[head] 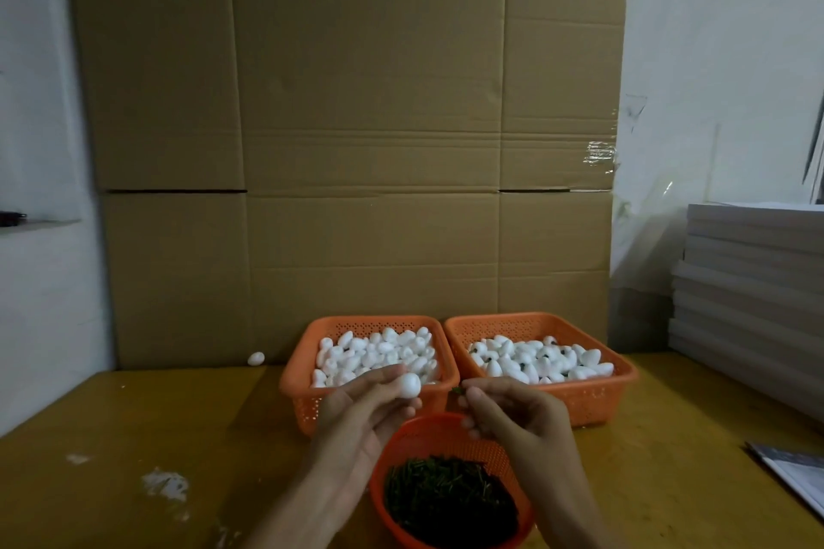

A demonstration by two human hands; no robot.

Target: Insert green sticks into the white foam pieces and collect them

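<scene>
1. My left hand grips a white egg-shaped foam piece, its end turned toward the stick.
2. My right hand pinches a short green stick just beside it, aimed for insertion.
3. The round orange plastic bowl of sticks sits below, within easy reach.

No text, label, brand, number or sign can be read anywhere. The printed sheet lying at the right edge of the tabletop shows only dark and pale patches, too blurred and cut off by the frame to make out.
</scene>
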